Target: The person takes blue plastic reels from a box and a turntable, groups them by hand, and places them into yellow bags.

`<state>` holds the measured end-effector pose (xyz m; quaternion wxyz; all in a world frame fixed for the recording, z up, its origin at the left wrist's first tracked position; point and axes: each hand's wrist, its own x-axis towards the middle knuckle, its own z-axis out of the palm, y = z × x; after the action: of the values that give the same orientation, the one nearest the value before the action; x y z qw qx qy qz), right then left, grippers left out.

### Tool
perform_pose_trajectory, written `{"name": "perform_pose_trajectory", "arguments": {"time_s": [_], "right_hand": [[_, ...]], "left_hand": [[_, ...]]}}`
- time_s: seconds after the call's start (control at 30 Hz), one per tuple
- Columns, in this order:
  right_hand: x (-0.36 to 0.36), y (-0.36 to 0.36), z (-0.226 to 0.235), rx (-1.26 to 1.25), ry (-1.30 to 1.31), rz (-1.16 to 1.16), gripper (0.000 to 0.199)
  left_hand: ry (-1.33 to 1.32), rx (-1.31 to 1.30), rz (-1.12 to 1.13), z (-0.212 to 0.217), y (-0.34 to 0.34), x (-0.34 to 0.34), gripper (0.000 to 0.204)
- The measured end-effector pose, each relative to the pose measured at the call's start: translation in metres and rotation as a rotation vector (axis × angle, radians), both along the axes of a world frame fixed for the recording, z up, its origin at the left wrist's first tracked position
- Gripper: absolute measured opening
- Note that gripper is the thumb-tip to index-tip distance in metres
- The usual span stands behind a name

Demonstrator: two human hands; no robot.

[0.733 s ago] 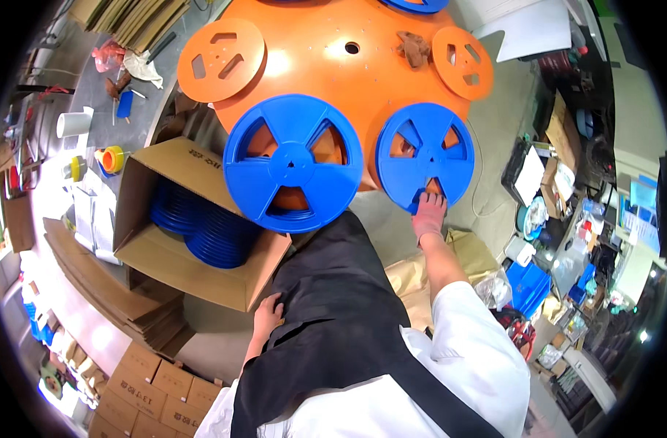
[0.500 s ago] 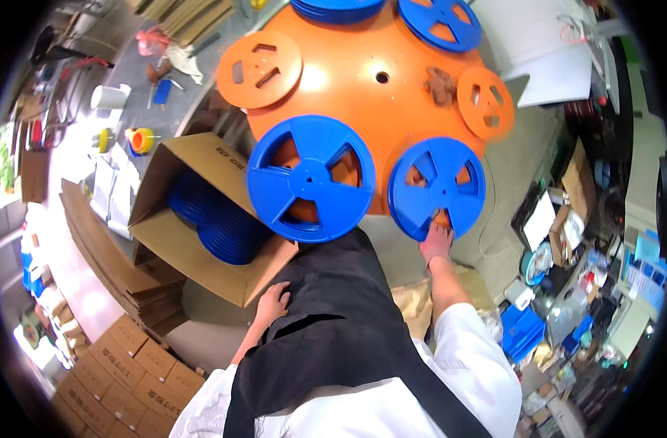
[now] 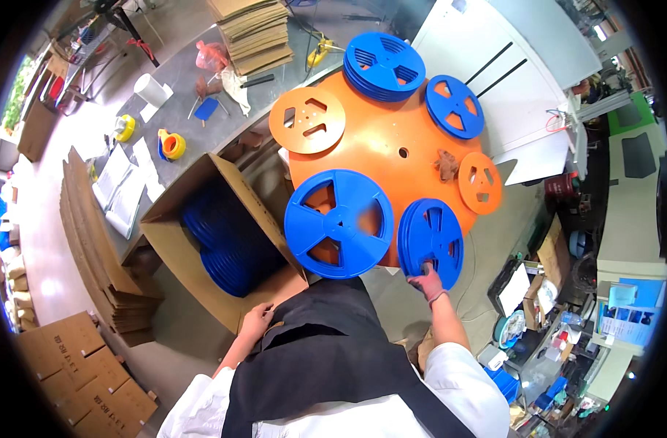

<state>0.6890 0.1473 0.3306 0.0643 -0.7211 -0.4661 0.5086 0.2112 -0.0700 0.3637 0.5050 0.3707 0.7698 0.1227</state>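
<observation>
A worker in white sleeves & black apron stands at a round orange desk [image 3: 392, 139]. The gloved right hand [image 3: 426, 279] grips the lower edge of a stack of blue reels [image 3: 430, 241] at the desk's near-right rim, fingers curled onto the top reel. The left hand [image 3: 256, 321], bare, fingers loosely spread, rests against the apron just beside an open cardboard box [image 3: 224, 241] w/ more blue reels inside. A large blue reel [image 3: 339, 223] lies at the near edge, left of the gripped stack. Further back: an orange disc [image 3: 306, 120], a second blue stack [image 3: 384, 65], a single blue reel [image 3: 455, 106] & a small orange disc [image 3: 480, 182].
</observation>
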Motion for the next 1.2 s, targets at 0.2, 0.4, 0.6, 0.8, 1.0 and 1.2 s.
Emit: {"name": "perform_pose_trajectory", "arguments": {"time_s": [0.2, 0.4, 0.6, 0.8, 1.0, 1.2], "right_hand": [[-0.073, 0.03, 0.09, -0.032, 0.512, -0.438, 0.072], [-0.218, -0.017, 0.059, 0.575, -0.326, 0.501, 0.066], [-0.27, -0.045, 0.008, 0.419, -0.575, 0.796, 0.055], [-0.27, -0.042, -0.001, 0.321, -0.654, 0.941, 0.055], [-0.254, -0.044, 0.004, 0.323, -0.639, 1.084, 0.052], [-0.242, -0.035, 0.045, 0.435, -0.569, 1.066, 0.047]], "left_hand": [[-0.151, 0.088, 0.228, -0.018, -0.021, -0.032, 0.031], [-0.105, 0.098, 0.319, -0.016, -0.068, -0.058, 0.031], [-0.034, 0.036, 0.296, -0.02, -0.107, -0.08, 0.03], [-0.032, 0.054, 0.243, -0.015, -0.107, -0.082, 0.029], [-0.1, 0.112, 0.239, -0.012, -0.072, -0.074, 0.03], [-0.096, 0.107, 0.172, -0.003, -0.039, -0.064, 0.031]]}}
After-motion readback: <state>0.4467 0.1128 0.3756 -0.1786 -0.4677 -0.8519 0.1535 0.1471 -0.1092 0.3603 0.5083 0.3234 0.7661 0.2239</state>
